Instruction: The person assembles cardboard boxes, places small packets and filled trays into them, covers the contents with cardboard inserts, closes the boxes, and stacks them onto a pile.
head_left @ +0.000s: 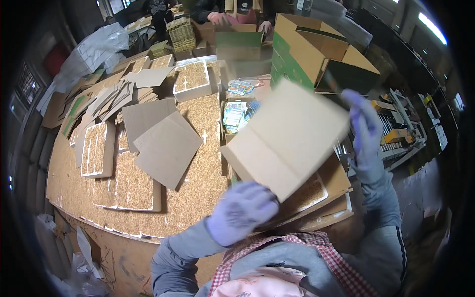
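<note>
I wear pale lilac gloves. My left hand (245, 210) has its fingers curled on the lower edge of a folded brown cardboard sheet (289, 133), held tilted over the table. My right hand (365, 126) grips that sheet at its right edge, slightly blurred. Behind the sheet, a carton of printed packets (237, 116) is partly hidden. To the left, loose grey-brown cardboard sheets (166, 148) lie on white-edged trays (128, 185) filled with tan granular material. More trays and cardboard lie beneath the held sheet, near my right forearm.
Stacked open green-and-brown cartons (297, 54) stand at back right. Co-workers (222, 17) are at the back, near a woven basket (179, 34). A metal roller conveyor (396, 138) is on the right. Plastic sheeting (94, 44) and cardboard piles are at back left.
</note>
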`<control>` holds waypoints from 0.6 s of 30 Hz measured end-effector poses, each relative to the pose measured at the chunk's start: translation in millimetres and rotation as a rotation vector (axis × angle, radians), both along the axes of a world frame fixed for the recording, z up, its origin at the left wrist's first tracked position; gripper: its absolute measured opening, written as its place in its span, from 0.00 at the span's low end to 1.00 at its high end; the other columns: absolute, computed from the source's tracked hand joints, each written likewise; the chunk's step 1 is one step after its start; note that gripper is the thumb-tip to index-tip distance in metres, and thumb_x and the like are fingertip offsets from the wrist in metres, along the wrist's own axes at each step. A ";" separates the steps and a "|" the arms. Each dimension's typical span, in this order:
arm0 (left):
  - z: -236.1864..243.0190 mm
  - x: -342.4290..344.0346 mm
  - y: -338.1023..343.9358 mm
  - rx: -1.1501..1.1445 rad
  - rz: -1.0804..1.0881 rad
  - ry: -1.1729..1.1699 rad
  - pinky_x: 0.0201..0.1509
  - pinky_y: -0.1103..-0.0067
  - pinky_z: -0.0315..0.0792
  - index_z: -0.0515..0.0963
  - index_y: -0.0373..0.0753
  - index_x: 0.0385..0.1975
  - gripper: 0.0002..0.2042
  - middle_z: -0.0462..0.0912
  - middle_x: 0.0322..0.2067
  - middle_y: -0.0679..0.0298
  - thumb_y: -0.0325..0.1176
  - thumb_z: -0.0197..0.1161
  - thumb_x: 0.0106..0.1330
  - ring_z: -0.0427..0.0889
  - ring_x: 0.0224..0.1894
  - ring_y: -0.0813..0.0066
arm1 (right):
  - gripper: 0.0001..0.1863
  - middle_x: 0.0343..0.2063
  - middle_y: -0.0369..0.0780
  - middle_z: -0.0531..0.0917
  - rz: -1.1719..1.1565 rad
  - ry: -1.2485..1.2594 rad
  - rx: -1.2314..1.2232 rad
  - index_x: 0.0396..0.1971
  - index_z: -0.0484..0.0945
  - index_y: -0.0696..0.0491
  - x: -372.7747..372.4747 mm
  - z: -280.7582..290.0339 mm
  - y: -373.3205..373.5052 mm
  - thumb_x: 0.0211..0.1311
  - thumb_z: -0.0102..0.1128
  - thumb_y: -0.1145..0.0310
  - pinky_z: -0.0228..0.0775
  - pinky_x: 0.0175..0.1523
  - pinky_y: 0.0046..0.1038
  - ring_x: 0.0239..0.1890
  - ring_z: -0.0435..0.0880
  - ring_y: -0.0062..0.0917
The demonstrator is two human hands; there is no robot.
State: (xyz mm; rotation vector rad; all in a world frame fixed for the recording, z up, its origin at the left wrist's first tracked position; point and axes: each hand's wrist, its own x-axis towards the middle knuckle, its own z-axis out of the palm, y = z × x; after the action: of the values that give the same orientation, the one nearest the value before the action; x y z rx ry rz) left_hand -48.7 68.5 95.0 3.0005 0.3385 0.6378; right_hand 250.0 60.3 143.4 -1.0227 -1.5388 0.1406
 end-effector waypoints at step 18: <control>-156.5 6.6 -100.9 -1.155 0.749 -0.859 0.55 0.70 0.70 0.64 0.36 0.56 0.21 0.71 0.51 0.56 0.38 0.53 0.67 0.72 0.52 0.64 | 0.18 0.43 0.37 0.80 0.032 1.295 -1.098 0.50 0.74 0.56 51.8 -101.5 -93.0 0.71 0.45 0.60 0.73 0.45 0.22 0.38 0.79 0.19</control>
State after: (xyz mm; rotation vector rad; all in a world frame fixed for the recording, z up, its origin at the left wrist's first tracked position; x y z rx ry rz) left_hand -42.1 -32.4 -61.6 1.3064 1.2050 1.1351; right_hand 301.8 -32.7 41.9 -1.2693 -0.1693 1.4686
